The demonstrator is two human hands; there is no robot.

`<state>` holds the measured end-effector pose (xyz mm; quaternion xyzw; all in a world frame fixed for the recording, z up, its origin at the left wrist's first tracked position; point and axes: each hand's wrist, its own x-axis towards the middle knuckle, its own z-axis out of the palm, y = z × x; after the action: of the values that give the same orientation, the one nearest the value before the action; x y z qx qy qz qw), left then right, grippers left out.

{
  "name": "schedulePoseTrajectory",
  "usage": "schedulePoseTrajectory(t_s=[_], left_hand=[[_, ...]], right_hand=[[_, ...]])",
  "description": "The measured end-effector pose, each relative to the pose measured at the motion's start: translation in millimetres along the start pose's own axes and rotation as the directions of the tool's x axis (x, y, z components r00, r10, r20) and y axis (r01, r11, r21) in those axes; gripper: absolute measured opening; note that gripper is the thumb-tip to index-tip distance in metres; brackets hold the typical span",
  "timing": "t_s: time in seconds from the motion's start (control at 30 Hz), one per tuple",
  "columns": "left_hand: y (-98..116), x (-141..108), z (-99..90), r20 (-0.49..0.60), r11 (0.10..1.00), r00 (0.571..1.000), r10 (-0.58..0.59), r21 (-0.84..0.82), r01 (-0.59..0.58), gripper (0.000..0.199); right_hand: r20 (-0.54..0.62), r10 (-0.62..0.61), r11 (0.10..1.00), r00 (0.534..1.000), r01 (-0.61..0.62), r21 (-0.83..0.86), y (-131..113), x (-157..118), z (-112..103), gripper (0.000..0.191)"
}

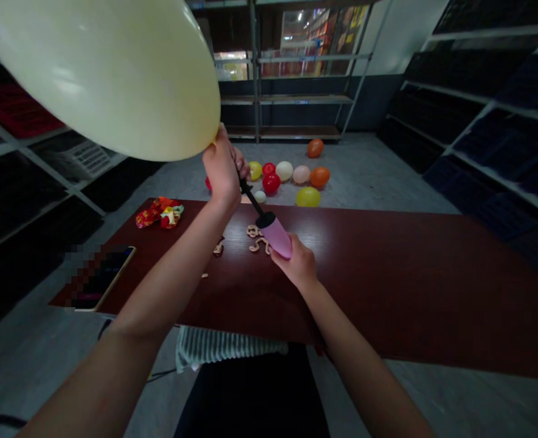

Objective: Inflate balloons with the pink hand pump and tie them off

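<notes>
My left hand (222, 169) is closed around the neck of a large, inflated pale yellow balloon (95, 73), which bulges across the upper left of the view. A pink hand pump (275, 236) sits in my right hand (296, 263), which grips its barrel. The pump's thin black nozzle (251, 198) slants up into my left hand, and my fingers hide where it meets the balloon. Some tan uninflated balloons (257, 238) lie on the table just left of the pump.
Both arms reach over a dark red wooden table (387, 286). A phone (104, 280) lies at its left end, near a crumpled printed packet (159, 213). Several inflated balloons (287, 179) rest on the floor beyond. Metal shelves (291, 73) stand at the back and sides.
</notes>
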<state>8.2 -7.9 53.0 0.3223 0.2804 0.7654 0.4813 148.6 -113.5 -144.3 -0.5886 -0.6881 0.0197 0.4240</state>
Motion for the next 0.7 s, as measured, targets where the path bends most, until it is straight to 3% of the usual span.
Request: schedulePoseTrajectory(t_s=[0.13,0.23,0.37,0.47,0.7], left_hand=[[-52.9,-25.6,12.8,0.032,0.997,0.998,-0.06,0.04,0.059,0.048],[-69.9,-37.3,11.8,0.013,0.995,0.997,-0.082,0.051,0.081,0.045],[-59.3,-37.9,-2.1,0.025,0.995,0.996,-0.09,0.054,0.088,0.045],[-44.6,-34.8,-22.7,0.025,0.997,0.997,-0.066,0.046,0.065,0.047],[-16.7,-23.1,-85.1,-0.201,0.999,0.979,-0.023,-0.026,0.018,0.05]], right_hand=[[-0.05,0.102,0.995,0.994,-0.102,0.007,1.5,2.5,-0.5,0.041],[-0.055,0.143,0.989,0.988,-0.144,-0.014,0.8,3.8,-1.9,0.043],[-0.017,0.08,0.996,0.997,-0.081,-0.028,-1.8,4.0,-2.3,0.046],[0.018,0.019,0.999,1.0,-0.018,-0.042,-4.4,3.0,-1.4,0.046],[0.112,-0.202,0.975,0.973,0.211,-0.073,-12.2,-1.3,-2.6,0.056]])
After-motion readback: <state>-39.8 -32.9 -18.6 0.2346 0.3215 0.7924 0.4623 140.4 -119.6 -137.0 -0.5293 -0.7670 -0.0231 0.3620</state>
